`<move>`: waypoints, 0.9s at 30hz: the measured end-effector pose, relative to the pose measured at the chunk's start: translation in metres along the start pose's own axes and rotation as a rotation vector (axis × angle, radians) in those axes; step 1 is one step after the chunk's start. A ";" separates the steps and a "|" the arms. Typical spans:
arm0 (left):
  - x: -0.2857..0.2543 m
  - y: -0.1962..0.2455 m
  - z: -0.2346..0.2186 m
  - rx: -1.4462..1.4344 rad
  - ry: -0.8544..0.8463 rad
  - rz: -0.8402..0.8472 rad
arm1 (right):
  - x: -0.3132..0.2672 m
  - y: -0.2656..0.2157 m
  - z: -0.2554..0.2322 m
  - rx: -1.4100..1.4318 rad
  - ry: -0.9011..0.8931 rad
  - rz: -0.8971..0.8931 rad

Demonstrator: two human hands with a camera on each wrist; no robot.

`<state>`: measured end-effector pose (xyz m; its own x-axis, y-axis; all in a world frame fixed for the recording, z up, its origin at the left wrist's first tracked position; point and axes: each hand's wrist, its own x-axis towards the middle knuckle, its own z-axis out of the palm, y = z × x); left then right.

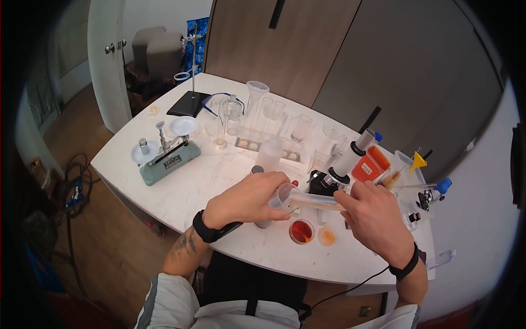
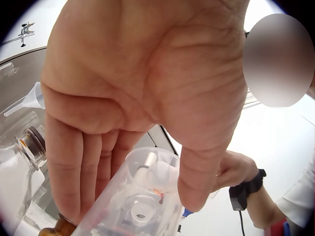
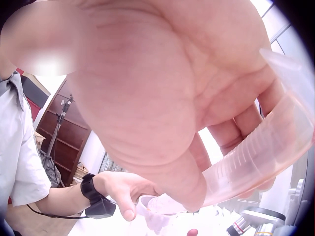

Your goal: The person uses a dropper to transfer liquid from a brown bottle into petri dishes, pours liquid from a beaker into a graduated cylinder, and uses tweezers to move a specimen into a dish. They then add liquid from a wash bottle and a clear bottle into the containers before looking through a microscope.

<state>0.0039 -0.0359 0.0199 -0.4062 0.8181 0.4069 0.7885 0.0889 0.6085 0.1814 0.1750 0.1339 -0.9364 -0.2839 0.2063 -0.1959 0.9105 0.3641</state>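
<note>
White table (image 1: 189,200), microscope (image 1: 347,161) beyond tilted cylinder (image 1: 318,201)

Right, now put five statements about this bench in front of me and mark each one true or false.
1. The right hand holds a graduated cylinder tilted over toward level. True.
2. The left hand holds nothing. False: it grips a clear container.
3. A metal weight sits on one pan of the green balance. True.
4. The funnel at the right of the head view is blue. False: it is yellow.
5. A round dish holds reddish liquid. True.
</note>
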 end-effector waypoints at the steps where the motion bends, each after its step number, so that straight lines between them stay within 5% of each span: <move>1: 0.000 0.000 0.000 0.002 0.004 -0.004 | 0.000 0.000 0.001 -0.004 0.011 0.000; 27: -0.003 0.004 0.004 -0.055 0.001 -0.126 | -0.007 0.003 0.019 0.021 0.051 0.053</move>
<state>0.0104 -0.0353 0.0186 -0.5006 0.8021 0.3257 0.7048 0.1591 0.6914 0.1816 0.1857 0.1163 -0.9297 -0.2498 0.2707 -0.1530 0.9305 0.3329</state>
